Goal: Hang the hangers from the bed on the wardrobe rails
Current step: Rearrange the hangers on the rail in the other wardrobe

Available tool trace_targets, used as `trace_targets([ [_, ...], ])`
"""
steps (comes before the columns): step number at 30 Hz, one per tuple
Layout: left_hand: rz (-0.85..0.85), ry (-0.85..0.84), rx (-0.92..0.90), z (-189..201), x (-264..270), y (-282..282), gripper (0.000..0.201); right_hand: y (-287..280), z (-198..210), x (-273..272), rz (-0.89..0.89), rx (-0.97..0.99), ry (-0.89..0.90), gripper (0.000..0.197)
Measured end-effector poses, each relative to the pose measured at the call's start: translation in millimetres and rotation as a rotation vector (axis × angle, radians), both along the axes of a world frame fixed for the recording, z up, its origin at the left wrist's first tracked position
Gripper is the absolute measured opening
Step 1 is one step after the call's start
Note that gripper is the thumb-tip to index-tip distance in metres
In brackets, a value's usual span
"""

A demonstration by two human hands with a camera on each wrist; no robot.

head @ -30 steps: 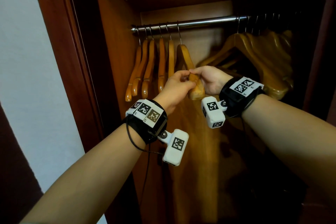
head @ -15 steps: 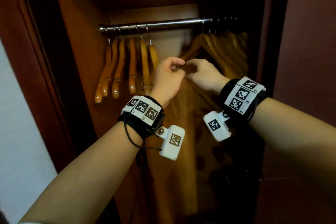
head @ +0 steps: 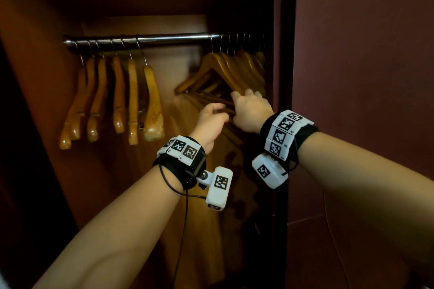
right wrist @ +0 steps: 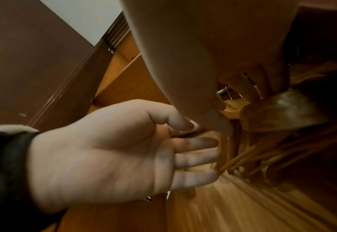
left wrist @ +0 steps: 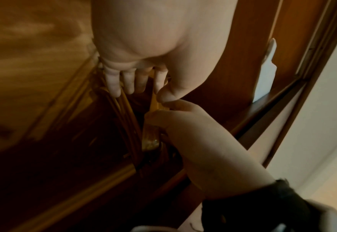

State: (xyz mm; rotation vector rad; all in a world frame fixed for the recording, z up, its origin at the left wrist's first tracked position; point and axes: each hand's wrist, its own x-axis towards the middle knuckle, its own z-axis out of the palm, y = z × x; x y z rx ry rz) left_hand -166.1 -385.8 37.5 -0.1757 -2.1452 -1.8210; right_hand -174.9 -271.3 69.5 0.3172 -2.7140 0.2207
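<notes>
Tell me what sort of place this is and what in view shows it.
Most likely the inside of a bedroom or hotel-room wardrobe. A metal rail runs across dark wooden walls, a group of wooden hangers hangs at its left end and another bunch at its right, where both hands reach.

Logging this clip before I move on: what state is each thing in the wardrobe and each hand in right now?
Metal wardrobe rail: horizontal, carrying hangers.
Left group of wooden hangers: hung, edge-on.
Right group of wooden hangers: hung, bunched, angled.
Left hand: fingers loosely curled, at the right group's lower bars.
Right hand: fingers reaching into the right group; grip unclear.
</notes>
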Motion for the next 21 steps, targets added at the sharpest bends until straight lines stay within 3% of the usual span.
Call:
trace_targets([
  [12,0.028,-0.075,0.049,-9,2,-26,0.035,-10,-1,-30,-0.121,-0.043,0.005,0.064],
  [17,0.032,-0.071,0.049,-13,2,-29,0.035,-10,-4,-31,0.048,-0.318,-0.087,0.068],
  [21,0.027,-0.068,0.043,-14,2,-29,0.034,-11,-2,-28,0.118,-0.364,-0.063,0.070],
])
